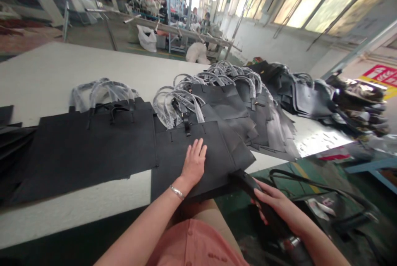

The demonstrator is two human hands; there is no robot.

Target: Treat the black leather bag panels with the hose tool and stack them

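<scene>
My left hand (195, 160) lies flat on a black leather-like handbag panel (214, 146), fingers stretched out. The panel sits at the table's front edge, with a buckled strap (186, 124) and plastic-wrapped handles (169, 109) at its top. My right hand (273, 200) is closed round a long black handheld tool (266, 206) with a narrow head. The tool's head touches or nearly touches the panel's lower right corner; I cannot tell which. Left of my left hand lies another black bag panel (124, 146) with wrapped handles (108, 92).
The white table (40, 72) stretches left and back. More black bag pieces (223, 105) overlap behind and to the right, with a further stack (313, 96) beyond. A black hose (328, 183) curves at lower right. Work benches (182, 32) and people stand in the background.
</scene>
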